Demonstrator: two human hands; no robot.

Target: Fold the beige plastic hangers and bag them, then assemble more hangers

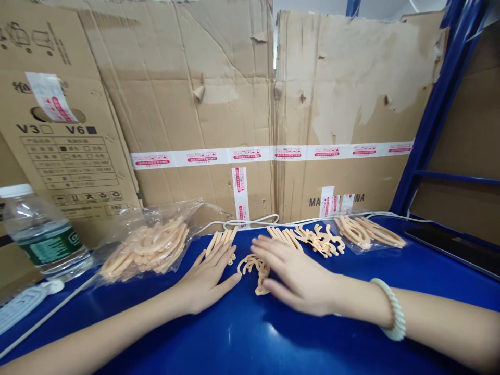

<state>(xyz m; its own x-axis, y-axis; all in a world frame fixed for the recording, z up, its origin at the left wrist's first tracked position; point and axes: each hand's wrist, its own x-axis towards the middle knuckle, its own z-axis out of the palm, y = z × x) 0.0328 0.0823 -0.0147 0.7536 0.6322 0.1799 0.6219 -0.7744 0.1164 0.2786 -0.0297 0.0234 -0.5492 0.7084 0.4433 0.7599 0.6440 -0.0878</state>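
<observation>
My left hand [209, 281] lies flat with its fingers stretched out, palm down, by a bunch of straight pale wooden sticks [222, 237]. Its fingertips partly cover them. My right hand [299, 276], a pale bracelet on its wrist, is spread over the right side of a small pile of curved wooden pieces [252, 264] and hides some of them. Beyond the right fingers are more straight wooden strips [284, 237]. Further right lies a heap of curved wooden pieces [322, 240]. Neither hand is closed on anything that shows.
At left stand a clear plastic bag of wooden pieces [150, 247] and a water bottle [49, 234]. Another bag [369, 233] lies back right, near a dark flat object [455, 250]. Cardboard sheets [187, 120] wall the blue table [250, 338]. A white cable [250, 220] runs along the back.
</observation>
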